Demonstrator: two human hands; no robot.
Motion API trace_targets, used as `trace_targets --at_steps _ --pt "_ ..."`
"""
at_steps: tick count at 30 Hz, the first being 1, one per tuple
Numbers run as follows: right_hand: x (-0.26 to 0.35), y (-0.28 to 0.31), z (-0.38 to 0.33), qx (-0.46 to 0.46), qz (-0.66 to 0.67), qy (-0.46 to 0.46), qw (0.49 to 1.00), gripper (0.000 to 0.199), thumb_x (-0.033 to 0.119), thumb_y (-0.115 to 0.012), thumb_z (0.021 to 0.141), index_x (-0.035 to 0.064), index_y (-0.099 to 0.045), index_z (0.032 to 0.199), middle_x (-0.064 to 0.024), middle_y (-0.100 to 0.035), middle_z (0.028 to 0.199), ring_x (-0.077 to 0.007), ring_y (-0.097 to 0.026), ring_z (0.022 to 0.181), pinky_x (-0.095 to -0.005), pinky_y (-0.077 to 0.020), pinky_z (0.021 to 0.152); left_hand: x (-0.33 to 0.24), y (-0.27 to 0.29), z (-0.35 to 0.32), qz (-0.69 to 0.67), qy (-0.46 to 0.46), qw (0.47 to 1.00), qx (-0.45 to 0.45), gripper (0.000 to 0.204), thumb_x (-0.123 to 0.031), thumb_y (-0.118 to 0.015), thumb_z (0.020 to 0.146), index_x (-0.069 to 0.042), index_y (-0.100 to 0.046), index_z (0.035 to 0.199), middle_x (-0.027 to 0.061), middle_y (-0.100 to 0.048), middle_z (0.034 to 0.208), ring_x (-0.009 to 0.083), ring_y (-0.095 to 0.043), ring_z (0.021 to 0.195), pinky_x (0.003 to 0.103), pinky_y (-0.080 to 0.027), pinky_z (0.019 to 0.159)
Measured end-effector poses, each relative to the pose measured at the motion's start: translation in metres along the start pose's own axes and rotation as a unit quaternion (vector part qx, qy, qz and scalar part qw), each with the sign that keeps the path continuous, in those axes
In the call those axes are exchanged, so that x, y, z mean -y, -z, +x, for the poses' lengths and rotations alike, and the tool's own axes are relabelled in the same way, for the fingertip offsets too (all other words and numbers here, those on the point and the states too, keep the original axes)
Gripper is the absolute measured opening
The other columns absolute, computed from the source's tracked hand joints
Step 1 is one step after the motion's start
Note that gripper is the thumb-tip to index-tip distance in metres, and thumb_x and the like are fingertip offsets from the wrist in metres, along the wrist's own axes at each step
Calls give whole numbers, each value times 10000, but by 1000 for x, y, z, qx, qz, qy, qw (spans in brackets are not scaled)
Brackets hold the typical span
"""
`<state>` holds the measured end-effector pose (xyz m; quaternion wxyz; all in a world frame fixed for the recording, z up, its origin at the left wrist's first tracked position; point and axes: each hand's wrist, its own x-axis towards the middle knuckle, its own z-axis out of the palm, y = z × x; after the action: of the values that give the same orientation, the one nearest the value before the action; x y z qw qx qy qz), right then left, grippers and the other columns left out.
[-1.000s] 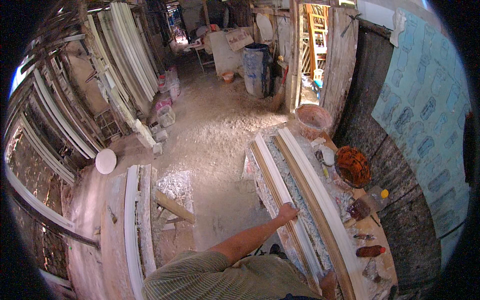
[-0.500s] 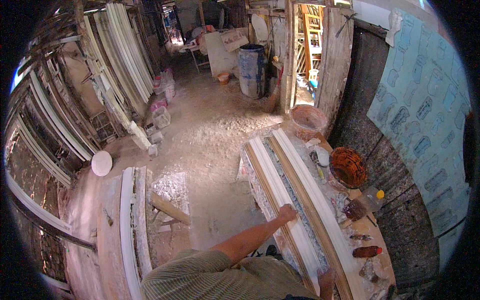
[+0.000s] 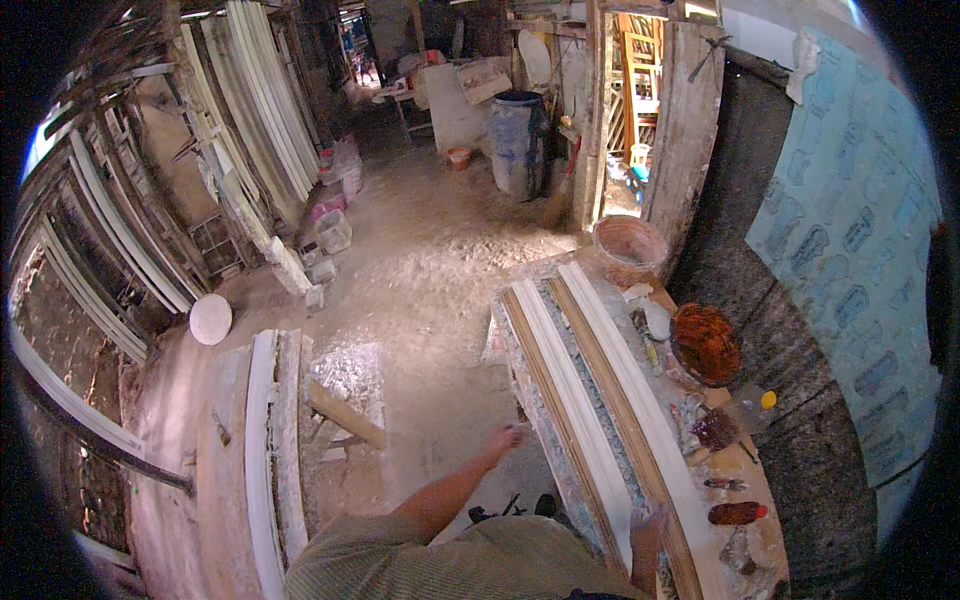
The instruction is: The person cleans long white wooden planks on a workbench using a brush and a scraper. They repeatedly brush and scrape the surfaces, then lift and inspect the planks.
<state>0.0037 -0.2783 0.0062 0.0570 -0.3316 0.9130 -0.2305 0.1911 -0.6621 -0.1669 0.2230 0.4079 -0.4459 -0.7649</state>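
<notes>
On the bench to my right lie two long white plaster mouldings, the nearer moulding (image 3: pixel 575 395) and the farther moulding (image 3: pixel 632 375), each beside a brown grooved strip. My left hand (image 3: pixel 507 438) is in the air just left of the bench edge, apart from the nearer moulding. Its fingers are blurred, and nothing can be made out in them. Low in the view, my right hand (image 3: pixel 648 522) is over the gap between the two mouldings, close to the nearer one's end. Motion smears its fingers, so its grip is hidden.
Beyond the mouldings are an orange-stained basin (image 3: pixel 706 345), a yellow-capped bottle (image 3: pixel 725 428), a red-capped bottle (image 3: pixel 737 513) and a large tub (image 3: pixel 629 250). To my left, another white moulding (image 3: pixel 262 440) rests on boards. A blue drum (image 3: pixel 517 148) stands farther back.
My left hand has come off the nearer moulding and moved left, past the bench edge. My right hand has shifted slightly up. The whole view has shifted a little.
</notes>
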Motion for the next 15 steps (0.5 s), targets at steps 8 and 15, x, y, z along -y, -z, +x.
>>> trace_targets --at_steps 8,15 --pt "35 -55 43 112 27 -63 991 527 315 -698 789 0 -565 1191 -265 -462 1331 -413 -415 1265 -488 -318 1091 91 253 -198 13 241 950 -197 346 -335 -585 909 -114 -630 1170 51 -665 948 220 -635 813 389 -507 736" --pt "65 -64 49 128 -11 -38 991 882 312 -754 749 -22 -298 1425 -359 -234 1470 -495 -249 1372 -492 -247 1144 154 284 -339 -121 288 948 -59 469 -330 -606 892 -155 -532 1321 47 -621 1091 219 -622 873 397 -492 734"
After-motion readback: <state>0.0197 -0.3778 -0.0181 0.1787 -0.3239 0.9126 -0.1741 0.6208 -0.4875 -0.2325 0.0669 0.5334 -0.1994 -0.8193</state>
